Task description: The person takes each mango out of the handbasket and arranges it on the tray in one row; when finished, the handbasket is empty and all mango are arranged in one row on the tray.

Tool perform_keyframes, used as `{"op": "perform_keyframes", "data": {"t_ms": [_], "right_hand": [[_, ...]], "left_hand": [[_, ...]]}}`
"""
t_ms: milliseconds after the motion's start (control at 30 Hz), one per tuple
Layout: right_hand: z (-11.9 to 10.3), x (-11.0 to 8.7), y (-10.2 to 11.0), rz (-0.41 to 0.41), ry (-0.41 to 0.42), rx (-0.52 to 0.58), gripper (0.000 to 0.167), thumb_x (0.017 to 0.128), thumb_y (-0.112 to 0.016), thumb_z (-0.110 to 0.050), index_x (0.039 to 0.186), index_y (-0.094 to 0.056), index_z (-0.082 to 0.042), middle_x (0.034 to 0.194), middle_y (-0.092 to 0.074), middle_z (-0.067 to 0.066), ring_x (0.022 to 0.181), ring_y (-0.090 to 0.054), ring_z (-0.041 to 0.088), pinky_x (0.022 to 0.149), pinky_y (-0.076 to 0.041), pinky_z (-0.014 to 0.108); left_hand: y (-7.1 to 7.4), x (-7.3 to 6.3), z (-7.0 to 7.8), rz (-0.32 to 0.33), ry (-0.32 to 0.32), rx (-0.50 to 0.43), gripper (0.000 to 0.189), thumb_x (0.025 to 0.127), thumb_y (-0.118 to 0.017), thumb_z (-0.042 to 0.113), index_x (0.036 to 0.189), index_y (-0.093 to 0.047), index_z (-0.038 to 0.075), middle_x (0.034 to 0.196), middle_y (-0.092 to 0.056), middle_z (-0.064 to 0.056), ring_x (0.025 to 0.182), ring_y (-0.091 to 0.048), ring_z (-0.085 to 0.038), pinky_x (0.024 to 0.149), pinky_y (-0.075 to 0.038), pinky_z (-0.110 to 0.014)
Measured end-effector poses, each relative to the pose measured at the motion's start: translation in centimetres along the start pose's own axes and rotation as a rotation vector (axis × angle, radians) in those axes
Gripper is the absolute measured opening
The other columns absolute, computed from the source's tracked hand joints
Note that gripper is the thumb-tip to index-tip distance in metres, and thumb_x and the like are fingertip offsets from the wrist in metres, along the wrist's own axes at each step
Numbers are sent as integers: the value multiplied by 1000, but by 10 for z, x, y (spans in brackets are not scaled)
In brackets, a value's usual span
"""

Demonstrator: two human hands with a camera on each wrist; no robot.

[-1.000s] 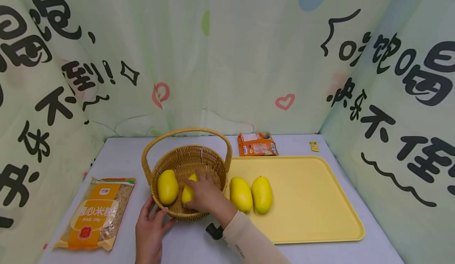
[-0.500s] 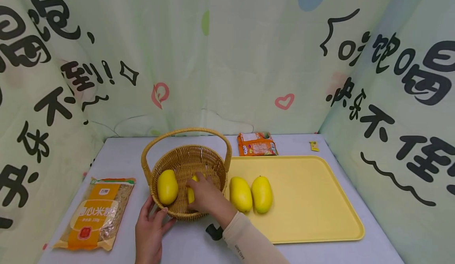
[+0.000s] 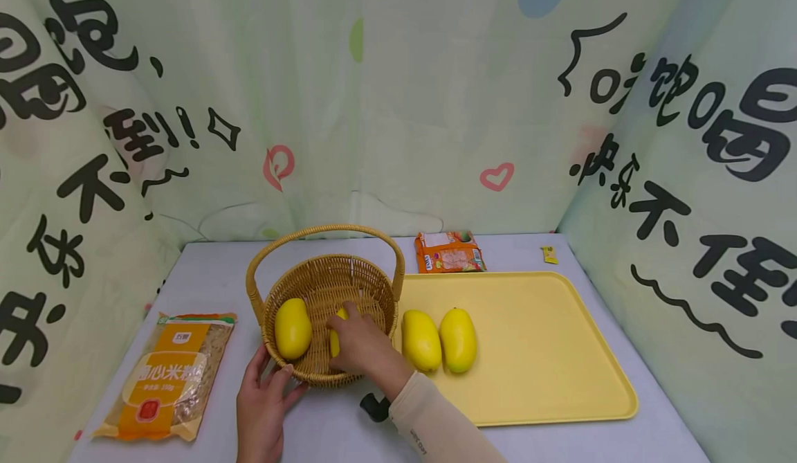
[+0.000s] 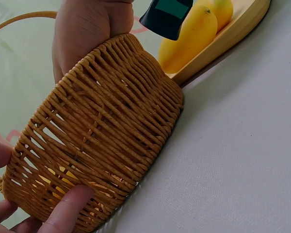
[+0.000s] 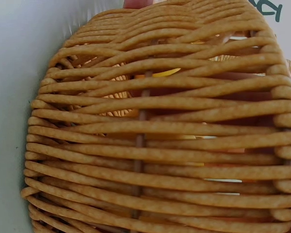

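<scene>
In the head view a wicker basket (image 3: 336,269) with a tall handle stands left of centre. A yellow mango (image 3: 293,329) lies in its left half. My right hand (image 3: 364,345) reaches over the front rim and grips a second mango (image 3: 334,342), mostly hidden under the fingers. My left hand (image 3: 264,401) holds the basket's front left side. In the left wrist view a finger (image 4: 70,206) presses the woven wall (image 4: 102,126), and others lie near the rim. The right wrist view is mostly filled by the basket's weave (image 5: 160,131), with yellow showing through gaps.
Two mangoes (image 3: 421,340) (image 3: 458,340) lie on the left part of a yellow tray (image 3: 542,352), right of the basket. A bag of grain-like food (image 3: 165,376) lies at the left. An orange packet (image 3: 450,252) and a small yellow sachet (image 3: 549,255) sit at the back.
The right hand and its mango have shifted slightly to the right inside the basket over the last second. The left hand stays on the basket, which stands in place.
</scene>
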State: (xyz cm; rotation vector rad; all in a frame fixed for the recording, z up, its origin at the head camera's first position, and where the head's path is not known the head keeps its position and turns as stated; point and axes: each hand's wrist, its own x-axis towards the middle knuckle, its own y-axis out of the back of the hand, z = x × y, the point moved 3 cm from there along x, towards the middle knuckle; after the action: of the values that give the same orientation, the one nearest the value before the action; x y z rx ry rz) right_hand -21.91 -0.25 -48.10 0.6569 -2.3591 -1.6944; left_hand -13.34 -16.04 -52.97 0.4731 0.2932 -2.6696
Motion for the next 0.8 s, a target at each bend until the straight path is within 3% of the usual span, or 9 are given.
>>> {"op": "perform_keyframes", "data": {"t_ms": [467, 800], "right_hand": [[0, -2, 1, 36, 8, 17, 61, 77, -94, -32, 132, -70, -22, 161, -45, 14, 125, -61, 48, 89, -65, 50], [1, -3, 2, 106, 67, 40, 61, 77, -93, -32, 133, -69, -24, 162, -44, 13, 129, -57, 47, 92, -64, 50]], "left_hand": [[0, 0, 0, -3, 4, 5, 79, 107, -55, 12, 172, -12, 19, 179, -10, -9, 154, -37, -38, 94, -65, -44], [0, 1, 0, 8, 12, 25, 78, 107, -54, 13, 172, -11, 21, 179, -9, -9, 155, -37, -39, 96, -64, -47]]}}
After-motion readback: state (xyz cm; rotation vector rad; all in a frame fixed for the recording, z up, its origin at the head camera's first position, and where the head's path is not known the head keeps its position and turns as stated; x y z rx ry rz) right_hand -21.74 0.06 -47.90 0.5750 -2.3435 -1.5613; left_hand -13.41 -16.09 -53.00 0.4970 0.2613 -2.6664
